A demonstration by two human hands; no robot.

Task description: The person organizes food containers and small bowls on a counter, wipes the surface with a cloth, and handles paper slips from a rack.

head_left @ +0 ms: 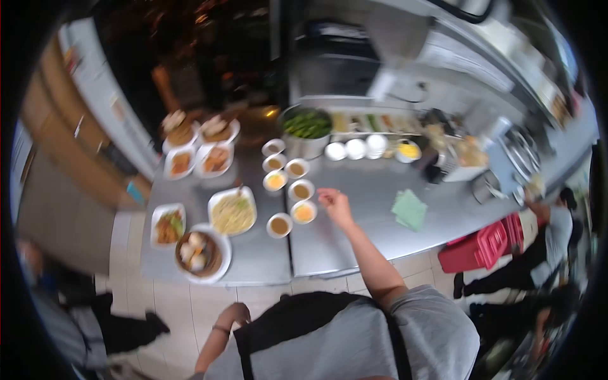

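Observation:
My right hand reaches out over the steel counter, fingers apart and holding nothing. It hovers just right of a cluster of several small sauce bowls, nearest the bowl of orange sauce. My left hand hangs low beside my black apron, fingers curled, with nothing seen in it. A plate of noodles lies left of the bowls.
A bamboo steamer on a plate, a plate of mixed food and more dishes fill the left counter. A pot of greens stands behind. A green cloth lies right. Red crates and other people stand nearby.

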